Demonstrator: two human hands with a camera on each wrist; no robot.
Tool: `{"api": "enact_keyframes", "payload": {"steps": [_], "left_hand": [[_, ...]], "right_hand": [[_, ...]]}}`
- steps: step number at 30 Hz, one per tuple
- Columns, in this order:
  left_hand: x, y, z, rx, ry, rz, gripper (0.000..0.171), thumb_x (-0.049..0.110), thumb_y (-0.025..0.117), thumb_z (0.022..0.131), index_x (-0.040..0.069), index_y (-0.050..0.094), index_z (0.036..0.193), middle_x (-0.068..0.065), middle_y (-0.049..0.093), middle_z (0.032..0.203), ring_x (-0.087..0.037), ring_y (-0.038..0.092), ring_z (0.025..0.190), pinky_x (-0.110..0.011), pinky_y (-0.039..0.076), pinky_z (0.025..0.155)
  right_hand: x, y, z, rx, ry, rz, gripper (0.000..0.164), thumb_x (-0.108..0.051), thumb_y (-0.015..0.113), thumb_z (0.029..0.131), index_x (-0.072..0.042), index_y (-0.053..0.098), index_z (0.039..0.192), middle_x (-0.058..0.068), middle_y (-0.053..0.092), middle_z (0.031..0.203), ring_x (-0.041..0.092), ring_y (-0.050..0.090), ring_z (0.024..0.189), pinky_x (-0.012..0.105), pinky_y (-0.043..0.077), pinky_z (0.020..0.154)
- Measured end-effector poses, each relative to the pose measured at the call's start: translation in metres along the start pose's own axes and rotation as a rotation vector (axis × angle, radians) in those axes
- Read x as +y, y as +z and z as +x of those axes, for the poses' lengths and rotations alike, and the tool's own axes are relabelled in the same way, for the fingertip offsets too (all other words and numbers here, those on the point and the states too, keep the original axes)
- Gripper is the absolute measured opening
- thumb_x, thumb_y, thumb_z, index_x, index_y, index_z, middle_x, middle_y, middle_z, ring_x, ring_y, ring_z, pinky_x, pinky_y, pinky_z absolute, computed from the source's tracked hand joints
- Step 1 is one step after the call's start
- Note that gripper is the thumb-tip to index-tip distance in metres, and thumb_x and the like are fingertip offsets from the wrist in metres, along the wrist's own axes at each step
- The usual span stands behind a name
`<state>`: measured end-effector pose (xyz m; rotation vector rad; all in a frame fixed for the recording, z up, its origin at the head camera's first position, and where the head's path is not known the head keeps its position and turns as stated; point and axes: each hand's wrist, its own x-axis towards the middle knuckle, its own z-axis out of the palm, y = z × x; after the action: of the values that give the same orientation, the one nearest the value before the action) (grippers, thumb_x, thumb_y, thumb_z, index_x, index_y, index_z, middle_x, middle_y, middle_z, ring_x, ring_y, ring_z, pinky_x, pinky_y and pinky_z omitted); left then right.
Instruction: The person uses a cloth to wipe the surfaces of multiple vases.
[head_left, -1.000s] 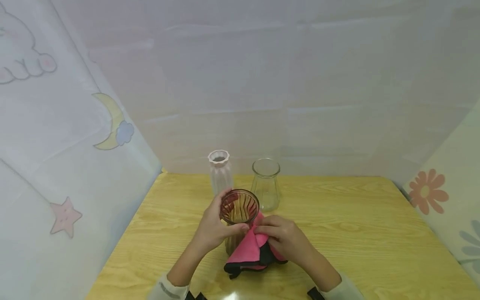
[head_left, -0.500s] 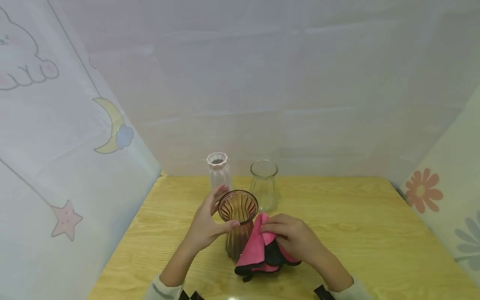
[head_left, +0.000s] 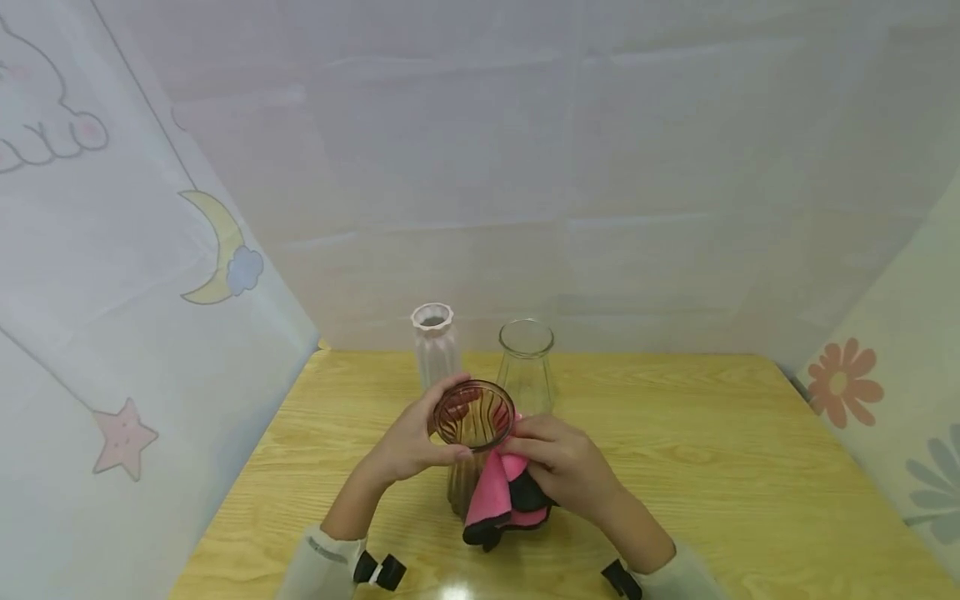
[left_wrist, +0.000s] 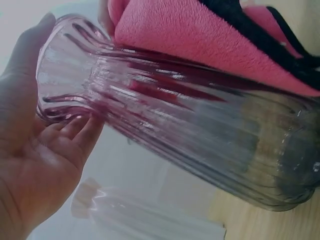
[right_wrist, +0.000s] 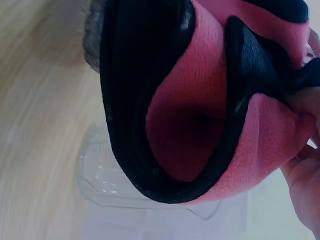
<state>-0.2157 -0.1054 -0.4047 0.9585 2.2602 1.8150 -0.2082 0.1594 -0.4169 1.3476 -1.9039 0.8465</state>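
Observation:
A ribbed glass vase (head_left: 463,483), reddish at the neck and greyish lower down, stands upright near the table's middle. My left hand (head_left: 408,437) holds it just below the rim, the thumb in front and fingers behind; in the left wrist view they curl under the vase's neck (left_wrist: 95,75). Bunched in my right hand (head_left: 570,471) is a pink cloth (head_left: 491,492) with black edging. The fingers pinch it against the vase's right side, near the neck. In the right wrist view the folded cloth (right_wrist: 200,95) hides most of the vase.
Behind the held vase stand a pale pink fluted vase (head_left: 437,354) on the left and a clear glass vase (head_left: 527,375) on the right. All are on a wooden table (head_left: 675,450). A pale sheet (head_left: 570,167) hangs behind the table.
My left hand loosened from the vase half a second ago and now grips its neck again. The cloth shifted right, away from the vase, then came back against it with my right hand.

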Motion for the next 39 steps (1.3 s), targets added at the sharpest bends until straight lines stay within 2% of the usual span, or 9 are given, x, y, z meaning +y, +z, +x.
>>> {"api": "enact_keyframes", "payload": {"steps": [2,6,12,17,21,25,30,32,39], "left_hand": [[0.001,0.003,-0.002,0.025,0.002,0.01,0.095,0.036,0.086,0.082,0.014,0.031,0.157,-0.014,0.051,0.147,-0.041,0.051,0.132,-0.031,0.046,0.106],[0.004,0.013,-0.005,0.097,0.023,0.053,0.095,0.033,0.087,0.082,0.01,0.031,0.156,-0.015,0.053,0.147,-0.04,0.051,0.133,-0.032,0.045,0.108],[0.012,0.031,-0.009,0.242,-0.049,0.097,0.098,0.03,0.089,0.079,0.013,0.032,0.156,-0.007,0.056,0.144,-0.026,0.056,0.129,-0.033,0.049,0.104],[0.018,0.043,-0.008,0.323,-0.103,0.126,0.099,0.03,0.088,0.081,0.012,0.029,0.158,-0.006,0.052,0.147,-0.027,0.054,0.131,-0.042,0.048,0.104],[0.019,0.036,-0.011,0.262,-0.104,0.09,0.106,0.036,0.087,0.081,0.013,0.021,0.16,-0.01,0.043,0.154,-0.03,0.048,0.137,-0.051,0.041,0.11],[0.016,0.017,-0.012,0.166,-0.029,0.059,0.107,0.029,0.087,0.081,0.011,0.018,0.161,-0.013,0.036,0.159,-0.033,0.039,0.144,-0.056,0.036,0.113],[0.009,0.001,-0.002,0.047,0.054,0.072,0.105,0.014,0.087,0.08,0.012,0.02,0.161,-0.012,0.034,0.16,-0.031,0.037,0.145,-0.046,0.035,0.116],[0.006,0.0,0.0,0.008,0.049,0.064,0.103,0.014,0.086,0.081,0.012,0.021,0.161,-0.012,0.036,0.158,-0.031,0.04,0.143,-0.039,0.038,0.115],[0.002,0.009,0.0,-0.004,-0.008,-0.024,0.097,0.031,0.084,0.085,0.015,0.024,0.159,-0.014,0.047,0.148,-0.033,0.054,0.131,-0.039,0.049,0.104]], "right_hand": [[0.0,0.003,-0.003,-0.027,0.022,-0.012,0.036,0.01,0.072,0.078,-0.013,0.079,0.105,0.003,0.072,0.108,0.023,0.07,0.102,0.03,0.056,0.091],[0.001,0.008,-0.012,-0.061,0.041,-0.053,0.029,0.005,0.075,0.08,-0.013,0.079,0.103,0.002,0.071,0.107,0.022,0.07,0.101,0.03,0.057,0.09],[0.006,0.01,-0.026,-0.092,0.063,-0.076,0.025,0.001,0.078,0.078,-0.012,0.08,0.1,0.003,0.072,0.104,0.019,0.071,0.095,0.028,0.058,0.085],[0.01,0.009,-0.035,-0.159,0.1,-0.065,0.028,0.004,0.082,0.074,-0.014,0.079,0.095,-0.001,0.073,0.097,0.014,0.071,0.091,0.028,0.059,0.079],[0.008,0.002,-0.037,-0.142,0.154,-0.012,0.037,0.013,0.08,0.072,-0.015,0.079,0.097,-0.001,0.074,0.098,0.015,0.072,0.089,0.021,0.056,0.075],[0.002,-0.013,-0.027,0.007,0.204,0.066,0.047,0.02,0.069,0.073,-0.013,0.078,0.105,0.002,0.074,0.104,0.016,0.071,0.092,0.013,0.048,0.068],[-0.001,-0.018,-0.012,0.194,0.124,0.014,0.016,-0.007,0.06,0.098,-0.01,0.074,0.106,0.007,0.071,0.104,0.015,0.066,0.088,0.012,0.048,0.068],[-0.001,-0.012,-0.009,0.236,0.082,-0.034,0.02,-0.017,0.054,0.104,-0.009,0.073,0.102,0.008,0.07,0.102,0.017,0.067,0.086,0.013,0.051,0.071],[-0.005,0.014,-0.016,0.23,0.019,-0.008,0.023,-0.014,0.055,0.105,-0.006,0.076,0.098,0.009,0.072,0.101,0.026,0.071,0.092,0.021,0.053,0.092]]}}
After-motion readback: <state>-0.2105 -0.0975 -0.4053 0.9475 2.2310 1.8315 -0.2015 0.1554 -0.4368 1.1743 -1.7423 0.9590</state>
